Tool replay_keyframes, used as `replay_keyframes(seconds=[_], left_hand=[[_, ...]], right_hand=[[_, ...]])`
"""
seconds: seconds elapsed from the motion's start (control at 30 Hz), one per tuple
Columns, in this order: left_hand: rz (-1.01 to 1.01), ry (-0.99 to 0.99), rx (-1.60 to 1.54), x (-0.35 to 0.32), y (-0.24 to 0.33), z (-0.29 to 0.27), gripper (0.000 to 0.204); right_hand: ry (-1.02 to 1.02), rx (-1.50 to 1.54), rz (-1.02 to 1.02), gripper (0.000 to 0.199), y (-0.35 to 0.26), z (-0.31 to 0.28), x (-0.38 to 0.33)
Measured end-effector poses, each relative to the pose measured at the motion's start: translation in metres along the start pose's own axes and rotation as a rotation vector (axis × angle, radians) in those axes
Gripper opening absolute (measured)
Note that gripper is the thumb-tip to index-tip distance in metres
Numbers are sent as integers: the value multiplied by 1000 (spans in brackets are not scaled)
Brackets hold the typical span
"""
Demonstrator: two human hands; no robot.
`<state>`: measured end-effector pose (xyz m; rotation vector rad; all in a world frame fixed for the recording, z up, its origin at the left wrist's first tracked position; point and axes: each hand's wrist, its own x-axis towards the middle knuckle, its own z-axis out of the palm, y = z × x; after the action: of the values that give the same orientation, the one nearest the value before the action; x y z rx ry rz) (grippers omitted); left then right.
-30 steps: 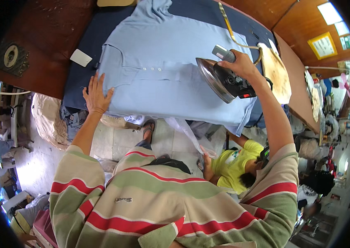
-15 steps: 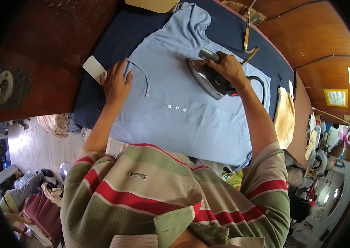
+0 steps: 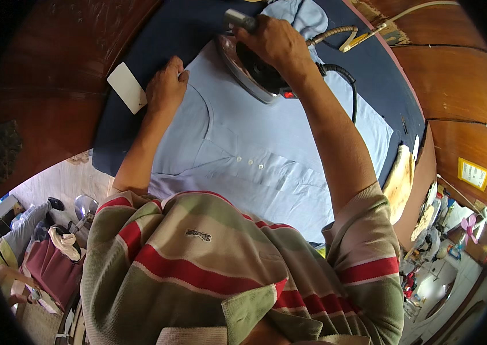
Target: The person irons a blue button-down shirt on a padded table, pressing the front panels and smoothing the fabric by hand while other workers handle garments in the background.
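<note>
A light blue short-sleeved shirt [image 3: 255, 135] with a buttoned placket lies spread on a dark navy cloth [image 3: 197, 29]. My right hand [image 3: 278, 46] is wrapped round the handle of a clothes iron [image 3: 255, 72], whose soleplate rests on the upper part of the shirt near the shoulder. A small red light glows at the iron's heel. My left hand [image 3: 167, 86] is closed at the shirt's shoulder edge beside the neckline, with thumb and fingers pinching the fabric. Next to its wrist lies a white card [image 3: 127, 88]. The far sleeve [image 3: 301, 16] is bunched beyond the iron.
The iron's black cord [image 3: 351, 86] loops off to the right, and a wrapped cable [image 3: 335, 33] runs to the far edge. A scorched, cream-coloured pad [image 3: 400, 178] sits at the right edge. Wooden panelling [image 3: 54, 63] rises on the left.
My right hand has moved the iron away from me and left, toward the shoulder. The left hand has gone from flat and spread to closed on the shirt's edge.
</note>
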<state>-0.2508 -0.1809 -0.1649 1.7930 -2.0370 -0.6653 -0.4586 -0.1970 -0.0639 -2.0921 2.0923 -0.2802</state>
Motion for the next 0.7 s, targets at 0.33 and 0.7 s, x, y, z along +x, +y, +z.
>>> replay_keyframes(seconds=[0.33,0.7], left_hand=[[-51,5,-184,3,-8,0,19],[-51,95,-350,9,-13,6,21]], right_hand=[[-127,-11,-88,53,-7,2,8],[-83,3,-62,53,-7,7,12]])
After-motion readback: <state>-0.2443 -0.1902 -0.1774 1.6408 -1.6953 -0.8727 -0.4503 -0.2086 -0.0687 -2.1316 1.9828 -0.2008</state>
